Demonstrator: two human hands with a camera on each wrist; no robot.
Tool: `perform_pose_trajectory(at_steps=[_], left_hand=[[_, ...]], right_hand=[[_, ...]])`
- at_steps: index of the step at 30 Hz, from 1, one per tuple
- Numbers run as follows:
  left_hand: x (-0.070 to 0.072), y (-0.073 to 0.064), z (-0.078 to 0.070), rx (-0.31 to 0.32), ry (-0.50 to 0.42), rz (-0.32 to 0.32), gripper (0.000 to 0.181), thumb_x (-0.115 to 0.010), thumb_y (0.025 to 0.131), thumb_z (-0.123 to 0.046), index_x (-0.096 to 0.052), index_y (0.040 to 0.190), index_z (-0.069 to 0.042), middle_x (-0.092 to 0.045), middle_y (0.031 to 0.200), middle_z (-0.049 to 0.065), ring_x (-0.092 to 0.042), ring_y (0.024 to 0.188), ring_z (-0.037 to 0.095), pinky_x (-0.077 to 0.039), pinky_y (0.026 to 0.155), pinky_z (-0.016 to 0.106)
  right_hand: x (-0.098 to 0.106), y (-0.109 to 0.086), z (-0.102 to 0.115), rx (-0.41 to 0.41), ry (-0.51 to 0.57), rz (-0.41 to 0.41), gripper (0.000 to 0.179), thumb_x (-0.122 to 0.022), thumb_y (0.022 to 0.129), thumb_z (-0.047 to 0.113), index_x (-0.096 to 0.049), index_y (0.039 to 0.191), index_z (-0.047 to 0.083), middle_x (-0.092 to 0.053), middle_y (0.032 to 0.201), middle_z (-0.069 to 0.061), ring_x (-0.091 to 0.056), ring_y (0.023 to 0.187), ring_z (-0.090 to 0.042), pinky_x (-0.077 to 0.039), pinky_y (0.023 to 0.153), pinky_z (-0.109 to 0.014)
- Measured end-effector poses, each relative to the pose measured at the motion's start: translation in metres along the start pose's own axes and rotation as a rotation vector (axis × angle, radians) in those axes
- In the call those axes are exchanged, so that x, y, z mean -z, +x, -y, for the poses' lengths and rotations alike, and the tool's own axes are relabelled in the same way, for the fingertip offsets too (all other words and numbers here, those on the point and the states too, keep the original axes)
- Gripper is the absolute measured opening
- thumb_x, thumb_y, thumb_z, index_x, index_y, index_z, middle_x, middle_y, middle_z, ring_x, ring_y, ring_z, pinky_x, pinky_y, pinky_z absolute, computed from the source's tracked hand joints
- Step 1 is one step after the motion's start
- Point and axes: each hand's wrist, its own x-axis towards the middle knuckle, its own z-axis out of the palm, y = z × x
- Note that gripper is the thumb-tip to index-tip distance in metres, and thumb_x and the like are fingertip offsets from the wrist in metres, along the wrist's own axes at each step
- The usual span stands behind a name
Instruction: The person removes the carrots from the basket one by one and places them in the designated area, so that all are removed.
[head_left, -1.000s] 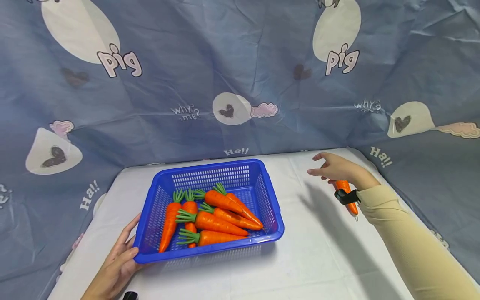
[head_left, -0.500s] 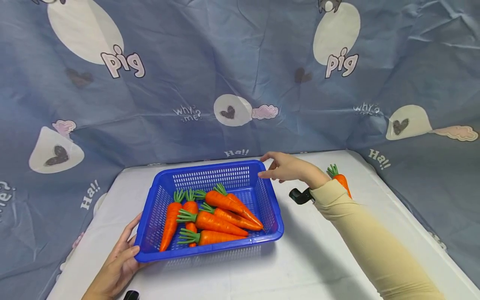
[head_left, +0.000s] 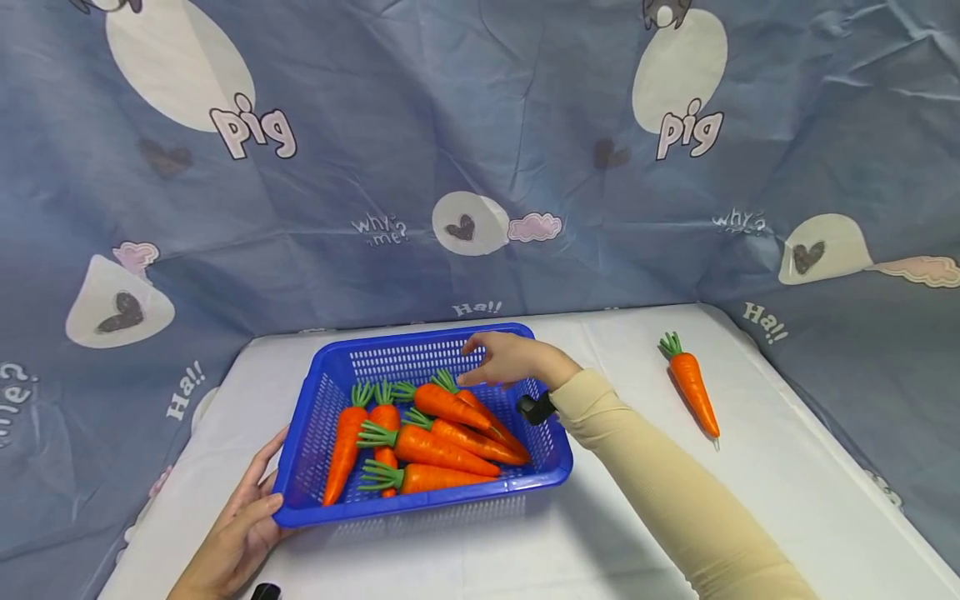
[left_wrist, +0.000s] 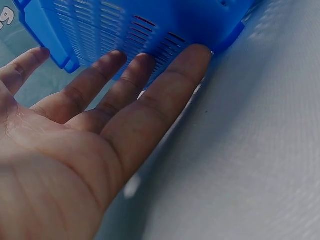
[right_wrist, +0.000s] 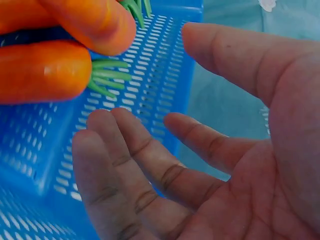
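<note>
A blue perforated plastic basket [head_left: 558, 477] sits on the white-covered table with several orange carrots [head_left: 427, 448] with green tops piled inside. At its left front corner, the left hand [head_left: 236, 529] touches the side; in the left wrist view its fingers reach out along the slotted wall. Over the basket's back right part hovers the right hand [head_left: 506, 360], thumb and fingers spread with nothing between them. Its fingertips are near the green top of the rear carrot [head_left: 480, 410]. In the right wrist view, a carrot [right_wrist: 45, 72] lies beside the spread fingers.
One more carrot [head_left: 693, 392] lies alone on the white tablecloth [head_left: 622, 533] at the right, its green top pointing away. A blue patterned cloth [head_left: 360, 167] hangs behind the table and down its sides.
My right hand has moved left from above the lone carrot, across the basket's right rim, to over the carrots inside. That lone carrot is now uncovered. The left hand stays at the basket corner.
</note>
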Motion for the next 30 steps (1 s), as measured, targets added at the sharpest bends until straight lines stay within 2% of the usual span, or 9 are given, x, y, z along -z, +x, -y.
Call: perform_pose_trajectory(at_steps=[5,11,14,19,25,30], left_hand=[[0.0,0.0,-0.001,0.011,0.019,-0.027,0.073,-0.024,0.111,-0.003,-0.007,0.172,-0.04,-0.047,0.161,-0.016,-0.06,0.142,0.012,-0.058,0.108,0.042],[-0.001,0.0,-0.001,0.007,0.025,-0.028,0.074,-0.025,0.111,-0.002,-0.005,0.172,-0.039,-0.045,0.161,-0.016,-0.06,0.142,0.011,-0.058,0.108,0.042],[-0.001,0.0,-0.001,0.013,0.047,-0.044,0.074,-0.026,0.111,-0.003,-0.005,0.172,-0.039,-0.045,0.161,-0.016,-0.06,0.141,0.01,-0.058,0.107,0.041],[-0.002,0.001,-0.001,0.027,0.069,-0.065,0.073,-0.027,0.111,-0.005,-0.005,0.172,-0.038,-0.045,0.16,-0.018,-0.06,0.14,0.009,-0.059,0.106,0.042],[-0.004,0.001,-0.001,0.045,0.072,-0.094,0.073,-0.029,0.111,-0.006,-0.005,0.172,-0.04,-0.047,0.158,-0.018,-0.062,0.139,0.011,-0.059,0.105,0.042],[-0.004,-0.001,-0.001,0.046,0.068,-0.104,0.074,-0.03,0.111,-0.005,-0.005,0.171,-0.041,-0.049,0.157,-0.017,-0.063,0.138,0.012,-0.06,0.105,0.043]], right_hand=[[-0.009,0.011,0.003,0.002,0.018,0.036,0.065,-0.077,0.099,0.034,-0.053,0.153,0.005,-0.069,0.104,-0.015,-0.066,0.086,-0.025,-0.063,0.075,-0.033],[-0.02,0.018,0.008,-0.027,0.044,0.059,0.064,-0.077,0.099,0.032,-0.054,0.152,0.006,-0.066,0.114,-0.009,-0.068,0.098,-0.02,-0.065,0.082,-0.034],[-0.025,0.022,0.008,-0.041,0.041,0.067,0.063,-0.078,0.099,0.032,-0.055,0.151,0.006,-0.064,0.117,-0.01,-0.066,0.095,-0.019,-0.065,0.083,-0.034],[-0.031,0.026,0.008,-0.064,0.032,0.065,0.059,-0.079,0.097,0.03,-0.059,0.147,0.007,-0.061,0.121,-0.009,-0.062,0.089,-0.016,-0.062,0.076,-0.03],[-0.035,0.027,0.009,-0.063,0.025,0.07,0.054,-0.081,0.096,0.025,-0.062,0.142,0.005,-0.057,0.109,-0.007,-0.058,0.075,-0.014,-0.054,0.065,-0.023],[-0.037,0.028,0.011,-0.059,0.026,0.079,0.052,-0.081,0.095,0.023,-0.063,0.14,0.004,-0.056,0.103,-0.005,-0.056,0.068,-0.012,-0.052,0.062,-0.022]])
